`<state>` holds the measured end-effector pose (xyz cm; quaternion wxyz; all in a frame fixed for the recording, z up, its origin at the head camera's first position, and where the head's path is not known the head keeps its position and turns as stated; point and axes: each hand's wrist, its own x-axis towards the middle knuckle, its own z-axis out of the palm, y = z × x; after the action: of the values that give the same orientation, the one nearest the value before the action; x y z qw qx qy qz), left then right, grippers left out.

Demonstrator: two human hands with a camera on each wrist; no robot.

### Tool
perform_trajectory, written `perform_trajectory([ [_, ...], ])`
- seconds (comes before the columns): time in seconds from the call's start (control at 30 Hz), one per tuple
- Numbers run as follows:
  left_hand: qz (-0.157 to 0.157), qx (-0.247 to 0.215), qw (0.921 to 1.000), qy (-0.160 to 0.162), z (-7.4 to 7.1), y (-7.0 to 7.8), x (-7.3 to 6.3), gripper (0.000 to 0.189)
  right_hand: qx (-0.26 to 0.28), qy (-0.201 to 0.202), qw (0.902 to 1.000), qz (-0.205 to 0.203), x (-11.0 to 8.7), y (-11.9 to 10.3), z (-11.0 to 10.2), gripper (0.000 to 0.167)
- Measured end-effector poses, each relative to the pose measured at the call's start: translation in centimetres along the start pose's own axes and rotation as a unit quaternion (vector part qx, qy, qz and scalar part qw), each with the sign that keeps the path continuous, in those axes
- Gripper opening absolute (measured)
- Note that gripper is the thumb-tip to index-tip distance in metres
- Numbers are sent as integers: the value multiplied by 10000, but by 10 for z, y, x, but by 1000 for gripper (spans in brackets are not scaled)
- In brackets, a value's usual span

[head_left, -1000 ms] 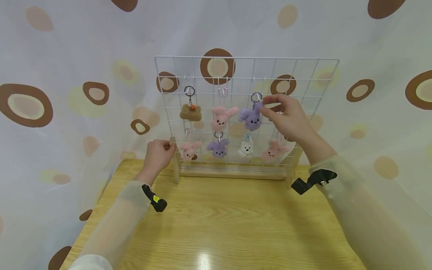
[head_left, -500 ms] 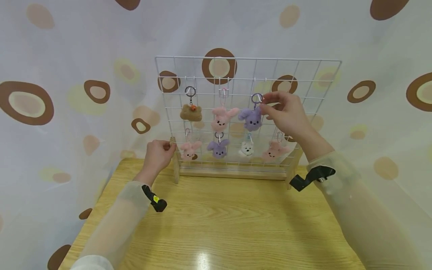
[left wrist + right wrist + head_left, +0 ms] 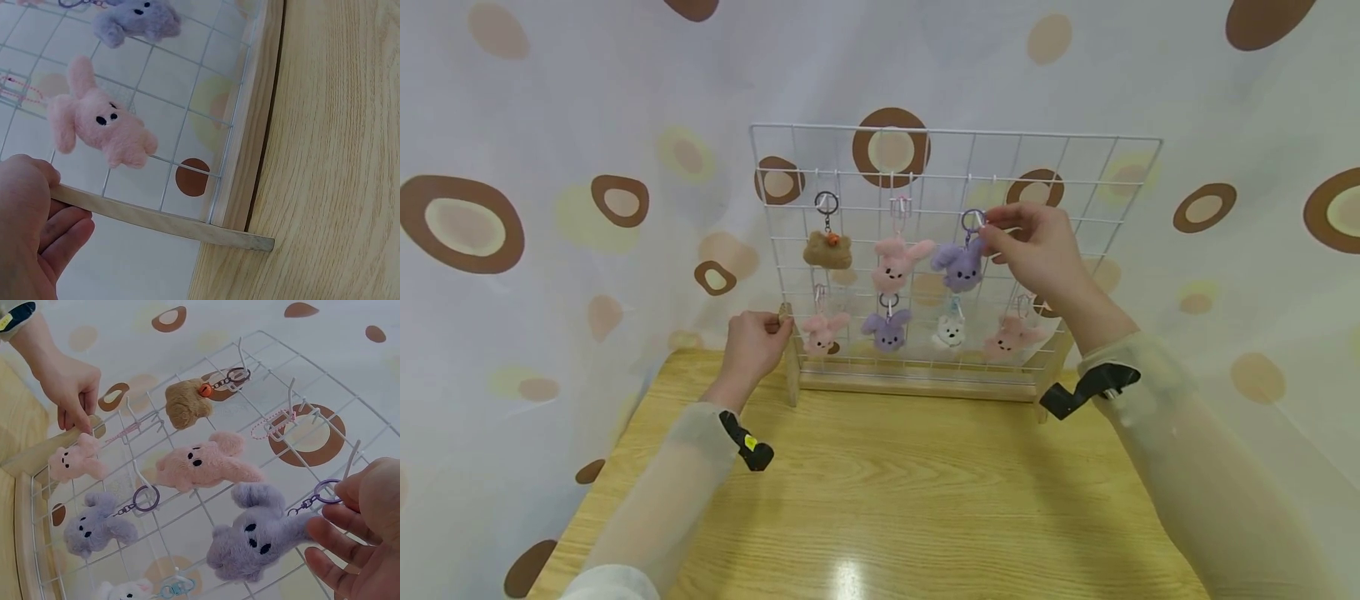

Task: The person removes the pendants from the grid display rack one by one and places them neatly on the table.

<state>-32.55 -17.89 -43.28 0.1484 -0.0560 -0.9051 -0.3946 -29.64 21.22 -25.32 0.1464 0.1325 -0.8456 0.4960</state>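
Note:
A white wire grid rack [image 3: 955, 132] stands upright on wooden feet. Up at its right half, my right hand [image 3: 1037, 250] pinches the purple ring [image 3: 329, 490] of a purple plush bunny keychain [image 3: 961, 267]; the ring is around a white hook, and the bunny hangs below, one ear beside my fingers. With thumb and fingers, my left hand [image 3: 752, 346] grips the top of the rack's left wooden post [image 3: 144, 215]. Nearest to that hand hangs a small pink plush bunny [image 3: 103, 122].
A brown bear plush [image 3: 827, 250] and a larger pink bunny [image 3: 895, 265] share the upper row. Below hang a smaller purple bunny [image 3: 888, 331], a white plush [image 3: 950, 332] and a pink plush [image 3: 1011, 337]. The wooden table [image 3: 880, 483] lies in front, a patterned curtain [image 3: 625, 83] behind.
The head view has shifted slightly. My right hand's fingertips sit a little closer to the purple ring, while my left hand keeps its grip on the post.

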Motion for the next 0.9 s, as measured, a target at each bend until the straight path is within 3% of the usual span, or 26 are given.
perform_trajectory([
  [0.9, 74, 19, 9999, 93, 1, 1, -2, 29, -159, 188, 9997, -77, 6, -8, 0, 24],
])
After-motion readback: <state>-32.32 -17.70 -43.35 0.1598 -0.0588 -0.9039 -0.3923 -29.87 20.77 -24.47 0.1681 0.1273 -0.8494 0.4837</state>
